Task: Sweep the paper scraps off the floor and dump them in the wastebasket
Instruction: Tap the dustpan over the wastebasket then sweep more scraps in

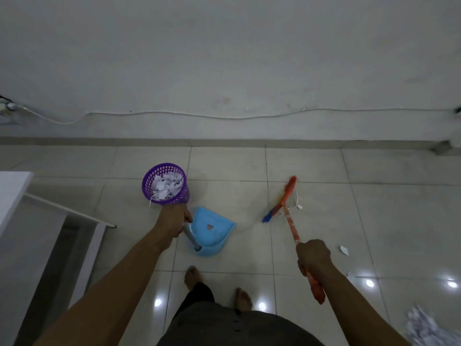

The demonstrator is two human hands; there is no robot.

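Note:
A purple mesh wastebasket stands on the tiled floor, holding many white paper scraps. Just below it, my left hand grips the grey handle of a light blue dustpan that rests on the floor and looks empty. My right hand grips the orange handle of a broom whose orange and blue head touches the floor to the right of the dustpan. A few thin scraps lie by the broom head. Loose scraps lie further right, and a pile of scraps sits at the bottom right corner.
A white table with a metal frame stands at the left. A white cable runs along the wall above the baseboard. My bare feet stand on the tiles below the dustpan.

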